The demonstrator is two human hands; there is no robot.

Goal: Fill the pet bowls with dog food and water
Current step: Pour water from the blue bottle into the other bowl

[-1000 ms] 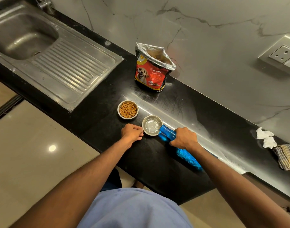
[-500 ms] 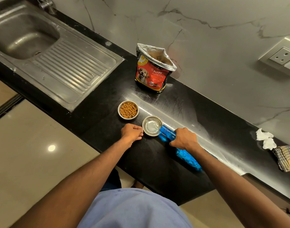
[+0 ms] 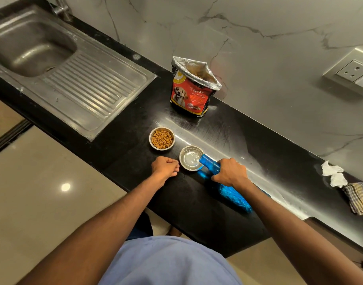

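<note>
Two small steel bowls sit on the black counter [image 3: 197, 202]. The left bowl [image 3: 161, 138] holds brown kibble. The right bowl [image 3: 191, 158] holds clear water. My right hand [image 3: 230, 172] grips a blue water bottle [image 3: 209, 166], tilted so its mouth is over the right bowl's rim and water runs in. The bottle's lower part [image 3: 234, 196] shows behind my wrist. My left hand [image 3: 165, 166] rests as a loose fist on the counter, just left of the water bowl. An open red dog food bag [image 3: 191, 93] stands upright behind the bowls.
A steel sink with drainboard [image 3: 83, 89] fills the counter's left end. Crumpled white tissue [image 3: 333, 174] and a checked cloth [image 3: 359, 197] lie at the right end. A wall socket [image 3: 353, 72] is on the marble wall. The counter's front edge is close to my body.
The bottle stays tipped at the right bowl and both hands hold their places. Only the view has shifted slightly.
</note>
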